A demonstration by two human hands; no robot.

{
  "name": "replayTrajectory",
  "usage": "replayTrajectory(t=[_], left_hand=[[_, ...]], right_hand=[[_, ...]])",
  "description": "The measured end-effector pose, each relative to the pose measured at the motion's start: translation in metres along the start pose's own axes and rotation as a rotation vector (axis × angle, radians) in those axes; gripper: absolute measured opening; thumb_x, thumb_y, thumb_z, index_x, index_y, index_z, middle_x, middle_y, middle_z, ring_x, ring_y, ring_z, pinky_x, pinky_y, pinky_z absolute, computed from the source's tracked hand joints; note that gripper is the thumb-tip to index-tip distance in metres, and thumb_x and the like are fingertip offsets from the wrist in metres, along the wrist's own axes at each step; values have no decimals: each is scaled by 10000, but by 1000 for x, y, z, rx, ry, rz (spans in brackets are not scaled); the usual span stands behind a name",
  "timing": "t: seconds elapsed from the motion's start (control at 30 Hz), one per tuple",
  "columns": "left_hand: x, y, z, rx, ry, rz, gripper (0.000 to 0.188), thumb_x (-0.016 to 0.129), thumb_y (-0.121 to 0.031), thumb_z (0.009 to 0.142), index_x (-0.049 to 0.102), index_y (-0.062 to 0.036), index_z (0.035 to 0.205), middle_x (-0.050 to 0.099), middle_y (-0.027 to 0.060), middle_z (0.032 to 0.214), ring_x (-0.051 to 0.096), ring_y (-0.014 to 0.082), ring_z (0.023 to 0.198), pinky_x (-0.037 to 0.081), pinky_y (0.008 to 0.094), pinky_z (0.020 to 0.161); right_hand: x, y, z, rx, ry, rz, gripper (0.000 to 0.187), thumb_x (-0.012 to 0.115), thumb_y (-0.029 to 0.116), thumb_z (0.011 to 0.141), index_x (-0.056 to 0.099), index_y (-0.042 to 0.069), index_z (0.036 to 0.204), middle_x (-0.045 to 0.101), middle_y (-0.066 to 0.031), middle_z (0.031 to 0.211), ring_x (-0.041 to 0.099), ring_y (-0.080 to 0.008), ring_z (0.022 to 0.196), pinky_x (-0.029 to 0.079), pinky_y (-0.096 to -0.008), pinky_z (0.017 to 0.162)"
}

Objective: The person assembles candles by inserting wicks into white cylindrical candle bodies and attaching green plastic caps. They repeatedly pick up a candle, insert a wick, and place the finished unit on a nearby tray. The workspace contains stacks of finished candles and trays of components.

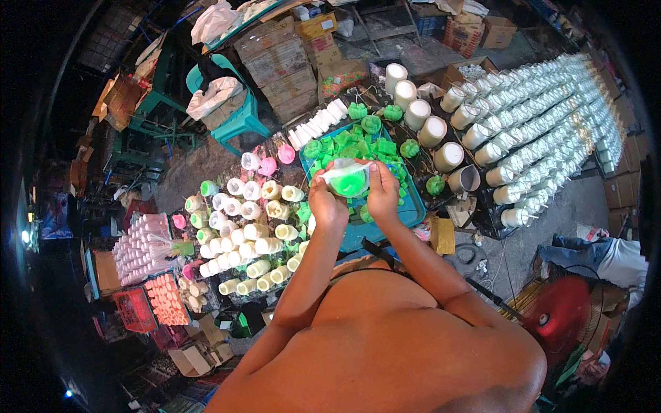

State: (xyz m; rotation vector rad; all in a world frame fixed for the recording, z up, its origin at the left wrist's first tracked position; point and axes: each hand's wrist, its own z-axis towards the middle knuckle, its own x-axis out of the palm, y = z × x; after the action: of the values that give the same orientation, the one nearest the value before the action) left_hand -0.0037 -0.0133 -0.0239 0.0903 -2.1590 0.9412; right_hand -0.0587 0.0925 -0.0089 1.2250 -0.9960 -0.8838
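Both forearms (311, 265) are seen bare, down to left hand (329, 205) and right hand (383, 194); the rounded torso (385, 337) is bared too, and a black strip (378, 252) is glimpsed by the waist, its kind unclear.

The left hand (329, 208) and right hand (383, 197) are brightly lit, the space far left of the grip is dimmed and pierced by glaring lights (26, 237), and outer edges are bent by the lens.

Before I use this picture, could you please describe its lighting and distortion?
In the head view, black corners frame the bowed fisheye image; the left side is dim, with a light glaring near the rim; the left hand, right hand and green piece between them are well lit.
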Motion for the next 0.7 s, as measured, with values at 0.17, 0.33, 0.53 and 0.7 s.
replayTrajectory(t=[0.17,0.33,0.53,0.7], left_hand=[[-18,11,7,-229,-78,-32,281,427,-268,1094,547,-82,1267,665,114,1233,647,292,1100,537,482,966],[-36,22,18,-300,77,34,261,527,-284,1054,610,-111,1232,704,87,1159,680,289,1040,556,480,928],[-23,16,7,-374,155,-62,336,506,-288,1048,608,-48,1260,699,124,1177,693,290,1033,567,456,920],[-22,-3,0,-456,388,-81,385,507,-256,1019,599,1,1291,695,149,1177,704,293,998,576,440,901]], right_hand=[[-18,-8,2,86,66,137,339,465,236,1100,685,-19,1133,698,-36,1004,586,-98,903,472,-274,839],[-24,-26,8,118,119,109,315,488,240,1093,679,-10,1109,646,12,946,554,-82,875,454,-264,811],[-20,-18,15,182,126,221,295,497,230,1087,664,-13,1091,632,24,936,536,-69,864,442,-253,813],[-21,-18,24,66,195,62,289,528,228,1059,663,-24,1018,629,-31,832,541,-110,786,452,-293,724]])
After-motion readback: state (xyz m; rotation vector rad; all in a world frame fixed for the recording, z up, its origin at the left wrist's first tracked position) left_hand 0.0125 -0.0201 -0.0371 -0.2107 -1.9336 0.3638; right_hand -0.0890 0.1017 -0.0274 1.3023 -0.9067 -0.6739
